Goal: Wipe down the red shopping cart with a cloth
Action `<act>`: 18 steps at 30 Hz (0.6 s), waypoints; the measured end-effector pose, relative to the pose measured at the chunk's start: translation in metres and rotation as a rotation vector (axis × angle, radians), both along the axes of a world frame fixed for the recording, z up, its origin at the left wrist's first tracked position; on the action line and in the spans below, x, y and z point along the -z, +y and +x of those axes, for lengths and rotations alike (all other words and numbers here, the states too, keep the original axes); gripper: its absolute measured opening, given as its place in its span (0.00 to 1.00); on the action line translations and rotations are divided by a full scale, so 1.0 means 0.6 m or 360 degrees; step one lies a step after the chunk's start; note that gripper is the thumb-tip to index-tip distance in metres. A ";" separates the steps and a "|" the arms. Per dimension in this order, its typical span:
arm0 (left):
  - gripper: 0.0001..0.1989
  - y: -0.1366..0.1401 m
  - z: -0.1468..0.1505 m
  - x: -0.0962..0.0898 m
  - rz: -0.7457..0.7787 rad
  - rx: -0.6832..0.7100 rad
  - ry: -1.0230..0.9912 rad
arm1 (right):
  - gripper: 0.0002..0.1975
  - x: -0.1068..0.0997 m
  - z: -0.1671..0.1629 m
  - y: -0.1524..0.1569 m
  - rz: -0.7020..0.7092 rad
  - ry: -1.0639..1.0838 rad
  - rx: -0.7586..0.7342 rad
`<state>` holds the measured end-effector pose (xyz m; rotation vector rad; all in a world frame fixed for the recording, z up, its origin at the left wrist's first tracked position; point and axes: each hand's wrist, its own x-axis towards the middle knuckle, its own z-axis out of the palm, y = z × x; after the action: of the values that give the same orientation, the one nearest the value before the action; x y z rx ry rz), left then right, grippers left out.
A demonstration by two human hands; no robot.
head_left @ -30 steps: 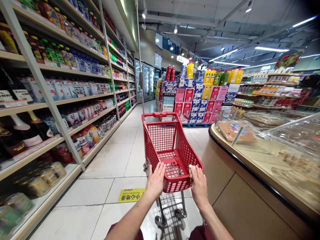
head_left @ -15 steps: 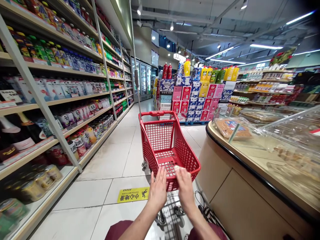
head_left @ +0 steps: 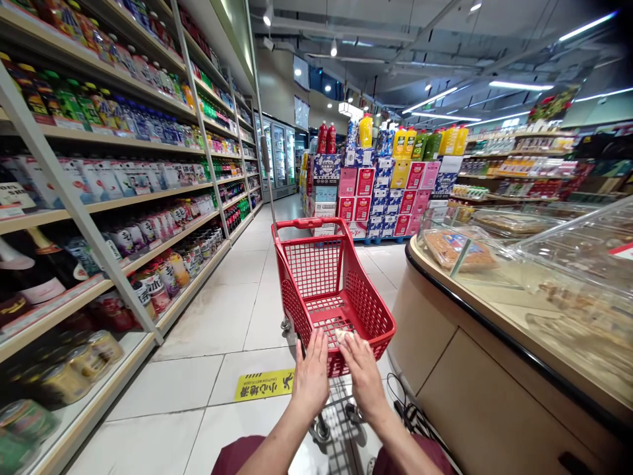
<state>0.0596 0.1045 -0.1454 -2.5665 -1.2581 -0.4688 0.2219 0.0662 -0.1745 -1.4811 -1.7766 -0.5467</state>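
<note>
A red plastic shopping cart [head_left: 366, 290] stands in front of me, its basket bare inside apart from its grid floor. On the near left corner of its rim lies my left hand [head_left: 312, 369], fingers fairly straight over the edge and thumb on the outer side; the palm is hidden. My right hand [head_left: 363, 373] is a little to the right at the near rim, bent fingers pressing a crumpled whitish cloth [head_left: 342, 335] that pokes out past the fingertips. Most of the cloth is covered by the hand.
Drink shelves [head_left: 148, 198] line the left side. A curved bakery counter [head_left: 445, 316] with packed goods stands close on the right. Beyond the cart are stacked drink cartons [head_left: 363, 185]. A yellow wet-floor sticker [head_left: 264, 384] is on the tiles; cables [head_left: 413, 419] lie by the counter.
My right hand has shifted slightly left and turned inward, showing more of the whitish cloth at its fingertips. My left hand and the cart have hardly moved.
</note>
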 end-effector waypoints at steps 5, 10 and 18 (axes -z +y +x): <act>0.38 -0.001 -0.002 0.001 0.0009 0.0003 -0.0006 | 0.27 -0.007 0.062 0.006 -0.0055 0.0264 0.0487; 0.37 -0.004 0.001 -0.001 0.0010 -0.0014 0.0016 | 0.28 0.002 0.006 0.006 0.0006 0.0072 0.0073; 0.38 -0.004 -0.001 -0.005 -0.0039 -0.0008 0.0033 | 0.26 -0.012 0.067 0.004 -0.0063 0.0329 0.0484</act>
<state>0.0589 0.1023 -0.1424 -2.5811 -1.2707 -0.4271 0.2620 0.0686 -0.1673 -1.7813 -1.4210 -0.4898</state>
